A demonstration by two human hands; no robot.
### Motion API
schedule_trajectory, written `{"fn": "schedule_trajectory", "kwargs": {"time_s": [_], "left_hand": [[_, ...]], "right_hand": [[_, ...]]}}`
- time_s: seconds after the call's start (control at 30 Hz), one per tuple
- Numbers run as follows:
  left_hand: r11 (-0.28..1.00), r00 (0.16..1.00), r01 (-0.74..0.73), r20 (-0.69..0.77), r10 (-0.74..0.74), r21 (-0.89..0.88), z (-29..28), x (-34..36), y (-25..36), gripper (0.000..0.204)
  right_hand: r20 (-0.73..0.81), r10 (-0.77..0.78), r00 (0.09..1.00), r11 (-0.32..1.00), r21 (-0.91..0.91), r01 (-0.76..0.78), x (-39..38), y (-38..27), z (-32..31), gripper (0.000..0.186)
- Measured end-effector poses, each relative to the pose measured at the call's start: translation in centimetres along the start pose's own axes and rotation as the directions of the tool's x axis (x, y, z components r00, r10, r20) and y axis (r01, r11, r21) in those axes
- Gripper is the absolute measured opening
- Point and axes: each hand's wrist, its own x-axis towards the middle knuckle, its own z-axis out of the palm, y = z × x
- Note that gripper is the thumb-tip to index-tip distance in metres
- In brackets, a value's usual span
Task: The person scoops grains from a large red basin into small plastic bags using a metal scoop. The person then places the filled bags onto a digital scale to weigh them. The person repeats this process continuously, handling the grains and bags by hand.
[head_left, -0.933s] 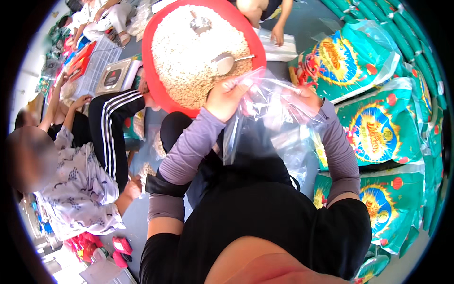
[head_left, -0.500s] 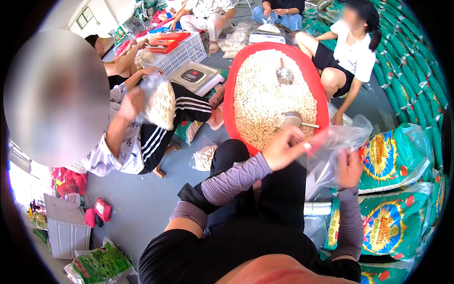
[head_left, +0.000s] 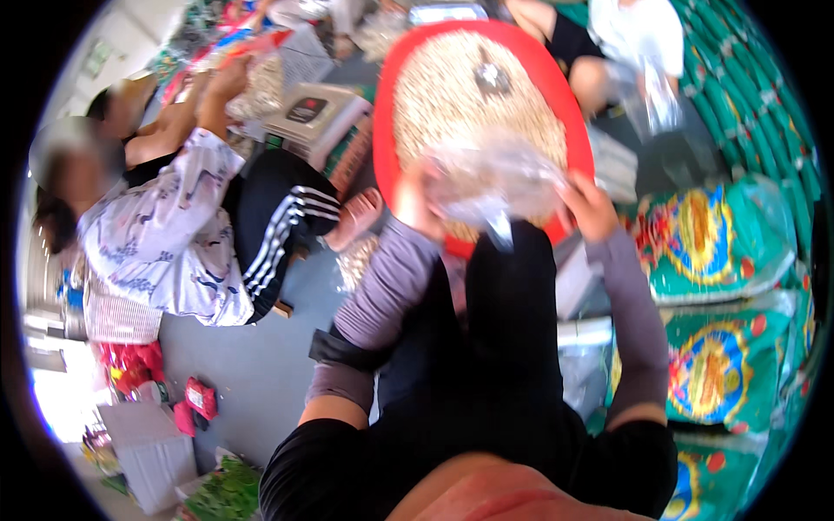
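To our far left sit a carton point(head_left: 152, 453) and red packets point(head_left: 199, 400), with a person in a patterned shirt point(head_left: 165, 239) above them and a green bag point(head_left: 221, 492) below. Next come a boxed scale point(head_left: 313, 117) and a small filled bag point(head_left: 357, 260) just beside the red tub point(head_left: 387, 91). Our left hand point(head_left: 414, 203) is closed at the left end of a clear bag point(head_left: 495, 178), its fingertips blurred; our right hand point(head_left: 591, 206) pinches the other end between thumb and fingers. The limp clear bag hangs over the tub's near end, hiding some pale pieces point(head_left: 456, 95); a metal scoop point(head_left: 493, 80) lies among them farther off. Our black-clad knee point(head_left: 512, 260) overlaps the near rim. Rightward are a film stack point(head_left: 584, 334), a person in white point(head_left: 638, 35) and green sacks point(head_left: 708, 373). Half a second ago the clear bag stretched out right of the tub, with our right hand lower; now both hands are level over it. Grey floor point(head_left: 252, 373) runs beneath, and more sacks pile along the room's right side.
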Motion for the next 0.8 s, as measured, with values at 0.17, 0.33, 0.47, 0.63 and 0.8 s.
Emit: {"fn": "schedule_trajectory", "kwargs": {"time_s": [0.17,0.33,0.47,0.63,0.8], "left_hand": [[0.977,0.866,-0.186,-0.452,0.213,0.103,-5.9,4.2,1.3,0.041],[0.895,0.842,0.225,-0.538,0.02,0.384,-11.5,6.2,-4.5,0.04],[0.809,0.933,0.126,-0.346,0.101,0.575,-13.9,7.1,-6.3,0.028],[0.972,0.972,0.137,-0.216,-0.094,0.19,-10.0,6.4,-4.6,0.023],[0.567,0.943,0.255,-0.332,0.035,0.783,-12.8,7.3,-5.6,0.019]], "right_hand": [[-0.157,0.042,0.987,0.973,-0.219,-0.076,9.2,9.6,-5.7,0.023],[-0.063,-0.111,0.992,0.312,-0.95,-0.025,14.3,21.0,-7.8,0.041],[-0.228,0.299,0.927,0.099,-0.958,-0.268,17.0,20.4,-5.4,0.057],[-0.248,0.477,0.843,0.202,-0.903,-0.38,17.9,21.0,-6.2,0.05],[-0.088,0.546,0.833,0.216,-0.946,-0.241,18.5,10.9,-6.0,0.042]]}}
